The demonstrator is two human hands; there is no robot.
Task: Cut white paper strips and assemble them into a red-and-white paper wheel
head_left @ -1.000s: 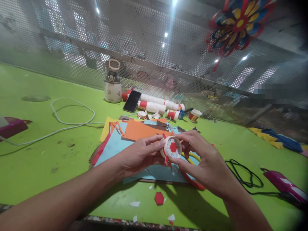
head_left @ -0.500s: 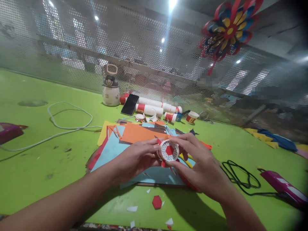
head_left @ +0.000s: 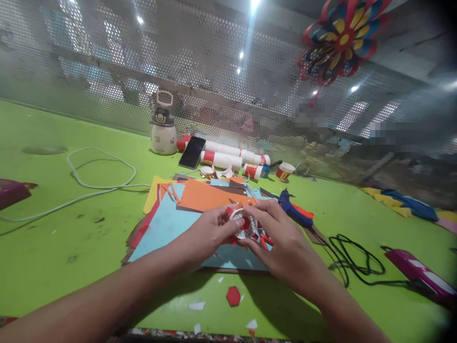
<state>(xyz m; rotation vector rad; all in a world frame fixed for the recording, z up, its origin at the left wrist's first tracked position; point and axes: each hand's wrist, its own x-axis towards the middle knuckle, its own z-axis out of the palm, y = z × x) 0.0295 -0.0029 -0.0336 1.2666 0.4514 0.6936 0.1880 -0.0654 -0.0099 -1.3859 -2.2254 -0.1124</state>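
Note:
My left hand (head_left: 209, 233) and my right hand (head_left: 287, 240) hold a cut-down paper cup (head_left: 247, 232) between them, above the stacked coloured sheets. Its open side faces me, showing a speckled white inner ring and a red middle; red tabs stick out round the outside. My left thumb reaches in and presses on the red middle, while the left fingers go behind the cup. On the other side, my right thumb and fingers pinch the rim. Below lies the light blue sheet (head_left: 160, 231), with an orange sheet (head_left: 203, 195) behind. A blue glue gun (head_left: 294, 209) rests beyond my right hand.
A red hexagon (head_left: 233, 296) and white scraps (head_left: 196, 306) lie near the front edge. Behind stand a bottle (head_left: 163, 138), a phone (head_left: 193, 152), stacked paper cups (head_left: 221, 161) and a single cup (head_left: 285, 171). Black cable (head_left: 357, 257) and a magenta power strip (head_left: 421, 271) sit right.
My left thumb has moved from the cup's side into its opening, onto the red middle. My right hand has shifted slightly left and down, showing more of the glue gun.

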